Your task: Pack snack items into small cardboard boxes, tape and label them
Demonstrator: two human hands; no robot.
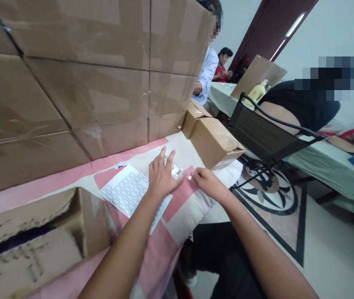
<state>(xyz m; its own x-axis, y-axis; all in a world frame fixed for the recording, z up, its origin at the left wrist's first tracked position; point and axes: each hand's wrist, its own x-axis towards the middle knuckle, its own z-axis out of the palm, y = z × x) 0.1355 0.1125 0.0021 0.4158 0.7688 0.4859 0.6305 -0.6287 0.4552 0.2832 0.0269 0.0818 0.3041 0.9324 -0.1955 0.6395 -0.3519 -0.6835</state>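
Note:
My left hand [162, 173] is over the table with its fingers spread. Between its thumb and forefinger shows a small white object [177, 170], partly hidden by the hand; its kind is unclear. My right hand [206, 181] is closed in a pinch just to the right. At its fingertips is a small clear, shiny piece [189, 177], too small to make out well. A sheet of labels [125, 189] with rows of blue-outlined boxes lies flat under my left wrist and forearm.
Stacked cardboard cartons [102, 95] wall off the table's far side. Smaller cartons [216, 139] stand at the right end. An opened carton [96, 224] is at the near left. Beyond are a black chair [257, 128], other people and a cloth-covered table [326, 178].

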